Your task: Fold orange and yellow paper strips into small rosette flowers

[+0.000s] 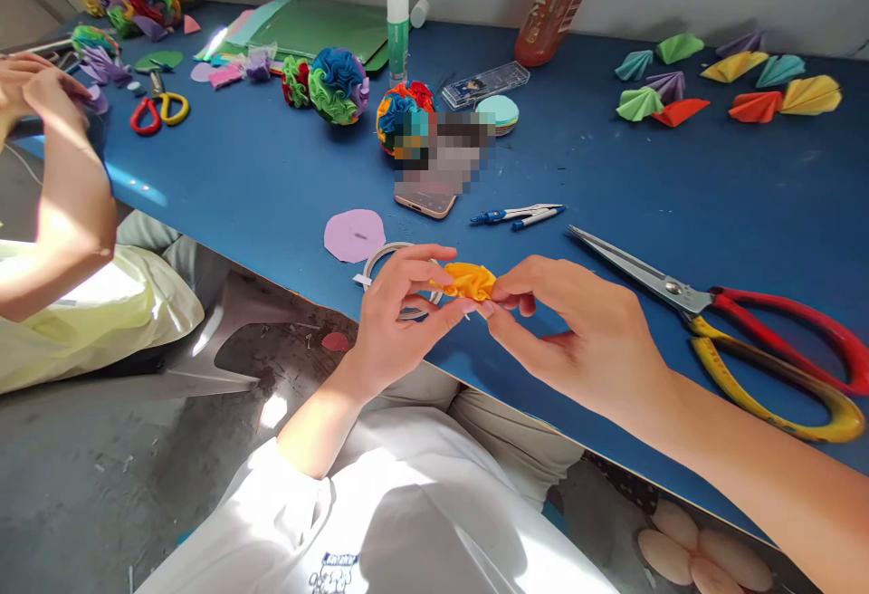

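Between my two hands, over the table's front edge, is a crumpled orange-yellow paper piece (470, 282) with ruffled folds. My left hand (400, 309) pinches its left side with thumb and fingers. The right side is gripped by the thumb and forefinger of my right hand (577, 322). Behind my left hand lies a coiled white cable (375, 259), partly hidden. A lilac paper disc (354, 235) rests flat to the left of the cable. Large scissors (679, 295) with red and yellow handles lie partly open beyond my right forearm.
A compass (520, 215), a phone (434, 182) and ruffled paper balls (338, 87) lie on the blue table (251, 159). A glue stick (397, 37) and a tilted bottle (557, 5) stand behind. Folded paper pieces (733, 69) lie far right. Another person's hands (44, 91) work at left near small scissors (159, 110).
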Demonstrator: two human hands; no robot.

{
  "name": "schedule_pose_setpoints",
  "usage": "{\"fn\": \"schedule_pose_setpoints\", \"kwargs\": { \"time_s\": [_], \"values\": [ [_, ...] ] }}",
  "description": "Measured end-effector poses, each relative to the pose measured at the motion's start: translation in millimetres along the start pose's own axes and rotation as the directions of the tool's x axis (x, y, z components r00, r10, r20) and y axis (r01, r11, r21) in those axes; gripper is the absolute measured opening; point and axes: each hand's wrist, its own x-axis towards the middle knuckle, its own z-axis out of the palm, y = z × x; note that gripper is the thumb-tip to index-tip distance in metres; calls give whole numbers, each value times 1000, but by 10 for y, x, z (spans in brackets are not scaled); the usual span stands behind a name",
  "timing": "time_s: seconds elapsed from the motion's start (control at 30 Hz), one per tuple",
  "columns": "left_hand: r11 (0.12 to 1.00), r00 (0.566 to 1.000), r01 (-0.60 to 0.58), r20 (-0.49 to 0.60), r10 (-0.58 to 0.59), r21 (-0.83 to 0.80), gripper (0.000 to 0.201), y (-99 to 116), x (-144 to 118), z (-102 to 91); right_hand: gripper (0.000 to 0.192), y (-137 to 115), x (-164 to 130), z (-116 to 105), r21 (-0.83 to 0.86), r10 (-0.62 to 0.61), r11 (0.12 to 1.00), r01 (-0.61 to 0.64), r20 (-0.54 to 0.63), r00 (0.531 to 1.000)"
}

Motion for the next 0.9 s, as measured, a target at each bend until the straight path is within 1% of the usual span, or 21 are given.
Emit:
{"fn": "schedule_pose_setpoints", "kwargs": {
  "time_s": [0.13,0.3,0.53,0.63,0.7,0.77,0.8,0.83,0.87,0.9],
  "values": [
    [999,999,32,-28,-32,-30,24,15,-3,25,8,-15,0,-10,-1,14,1000,-14,16,1000],
    [998,999,10,-50,-13,-64,31,9,3,40,8,-27,-5,-19,14,26,1000,-26,31,999],
    [994,995,76,-53,-80,-81,23,32,-5,47,4,-30,3,-27,70,32,997,-34,35,999],
    [994,996,67,-58,-73,-91,22,22,-4,42,3,-28,7,-33,115,73,990,-78,47,996],
    [994,996,52,-69,-59,-99,22,9,-2,30,5,-17,9,-30,176,137,974,-140,25,990],
    [994,996,33,-76,-41,-107,22,-2,0,14,14,6,11,-17,300,247,924,-237,3,969],
    [994,997,22,-76,-30,-106,22,-6,2,6,20,21,12,-6,392,307,872,-293,27,951],
    [995,997,10,-74,-17,-100,21,-9,4,-1,26,36,15,6,493,359,797,-350,82,930],
    [996,997,-7,-75,0,-91,21,-12,7,-6,32,50,18,19,585,390,703,-404,157,907],
    [996,997,-26,-77,20,-80,19,-14,11,-9,35,63,23,30,657,400,607,-447,234,886]
  ]
}}
